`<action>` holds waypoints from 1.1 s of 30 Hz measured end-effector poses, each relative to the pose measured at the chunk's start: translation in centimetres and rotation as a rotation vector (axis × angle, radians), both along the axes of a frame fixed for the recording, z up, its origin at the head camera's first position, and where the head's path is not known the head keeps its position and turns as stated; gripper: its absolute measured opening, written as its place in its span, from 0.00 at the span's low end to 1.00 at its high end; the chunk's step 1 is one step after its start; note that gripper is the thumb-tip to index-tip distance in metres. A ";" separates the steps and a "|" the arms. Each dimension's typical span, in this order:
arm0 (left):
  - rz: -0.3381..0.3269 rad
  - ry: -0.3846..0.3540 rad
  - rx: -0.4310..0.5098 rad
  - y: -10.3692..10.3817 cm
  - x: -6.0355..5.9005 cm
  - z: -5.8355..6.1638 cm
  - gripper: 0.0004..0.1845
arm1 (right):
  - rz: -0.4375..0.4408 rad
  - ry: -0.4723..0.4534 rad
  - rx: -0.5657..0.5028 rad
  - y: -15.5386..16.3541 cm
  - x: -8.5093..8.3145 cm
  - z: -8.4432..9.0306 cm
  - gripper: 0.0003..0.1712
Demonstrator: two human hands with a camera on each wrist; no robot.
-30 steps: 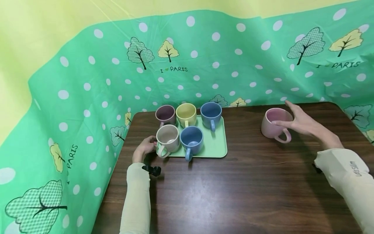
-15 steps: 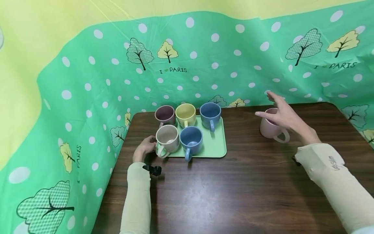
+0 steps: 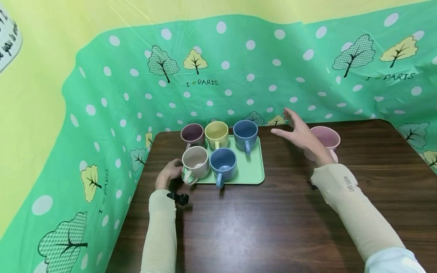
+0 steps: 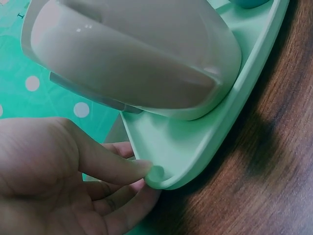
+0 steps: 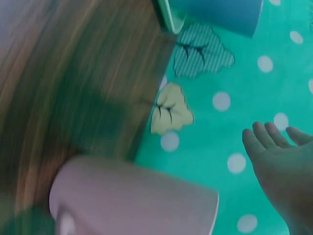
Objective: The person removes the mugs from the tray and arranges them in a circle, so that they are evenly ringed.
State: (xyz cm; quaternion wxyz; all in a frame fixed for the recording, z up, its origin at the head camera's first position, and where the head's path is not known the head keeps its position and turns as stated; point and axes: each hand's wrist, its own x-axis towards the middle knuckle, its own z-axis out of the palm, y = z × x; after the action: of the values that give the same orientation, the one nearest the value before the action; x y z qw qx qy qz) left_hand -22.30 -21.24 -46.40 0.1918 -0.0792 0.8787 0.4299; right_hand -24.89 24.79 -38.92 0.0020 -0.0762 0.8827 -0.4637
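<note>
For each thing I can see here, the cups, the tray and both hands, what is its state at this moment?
Left hand: pinches the near left corner of the tray.
Right hand: open, fingers spread, above the table, holds nothing.
Green tray: flat on the table, carries five cups.
Five cups on the tray: upright, look empty.
Pink cup: upright on the table, off the tray, not held.
</note>
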 end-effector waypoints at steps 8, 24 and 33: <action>-0.002 -0.040 0.039 -0.1 0.0 0.2 0.23 | 0.040 0.020 -0.010 -3.6 -1.0 -1.8 0.59; 0.006 -0.011 0.020 0.0 0.2 0.1 0.24 | 0.059 0.000 0.060 -8.0 -2.2 -4.0 0.65; -0.001 -0.003 0.002 -0.1 0.2 -0.1 0.24 | 0.076 -0.027 0.117 -9.0 -3.4 -4.2 0.68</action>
State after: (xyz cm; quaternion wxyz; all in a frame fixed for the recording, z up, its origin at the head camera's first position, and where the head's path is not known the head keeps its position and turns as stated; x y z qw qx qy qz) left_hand -22.13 -21.30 -46.52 0.1933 -0.0793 0.8780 0.4308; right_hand -28.29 15.79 -43.09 0.0362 -0.1031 0.9046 -0.4120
